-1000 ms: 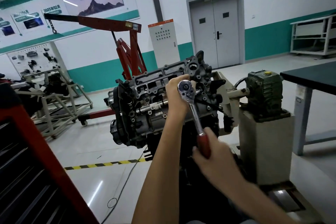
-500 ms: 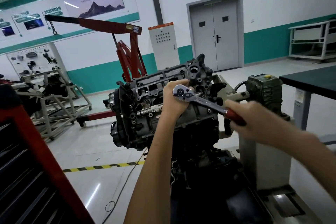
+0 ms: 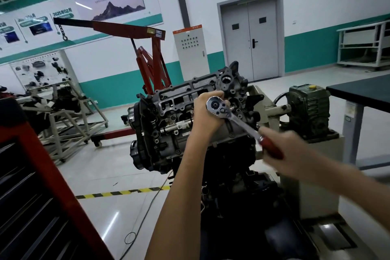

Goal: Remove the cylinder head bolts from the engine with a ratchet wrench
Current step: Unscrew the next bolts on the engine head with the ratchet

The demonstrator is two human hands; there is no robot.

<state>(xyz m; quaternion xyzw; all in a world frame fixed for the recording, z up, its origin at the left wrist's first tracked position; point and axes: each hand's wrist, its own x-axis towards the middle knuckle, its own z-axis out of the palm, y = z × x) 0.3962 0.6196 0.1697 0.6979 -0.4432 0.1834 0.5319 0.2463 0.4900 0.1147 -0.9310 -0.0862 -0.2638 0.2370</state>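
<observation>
Two hands, one wrench (image 3: 240, 124).

Item: ratchet wrench, chrome shaft, red handle. Its long axis slants from upper left to lower right, with the head against the engine (image 3: 177, 116) and the handle out toward the person's right.

Position of head: on the upper face of the engine, toward the end nearest the stand's gearbox (image 3: 308, 110). The bolt under it is hidden by the ratchet head and the left hand.

Left hand (image 3: 207, 115): forearm rising from below. The grip is wrapped round the ratchet head from behind, fingers curled over its top edge. It is the hand nearer the bolt.

Right hand (image 3: 293, 150): blurred, forearm entering from the lower right. The grip is closed round the red handle at the far end of the lever.

Judgement: the coming move is an arc about the head. The left hand would act as pivot and hold the socket square, and the right would supply the sweep. Stroke direction cannot be told. If the left hand slackens, the socket may tip off the bolt.

Also present: red hoist (image 3: 130, 29) behind, dark counter (image 3: 358, 88) at right.
</observation>
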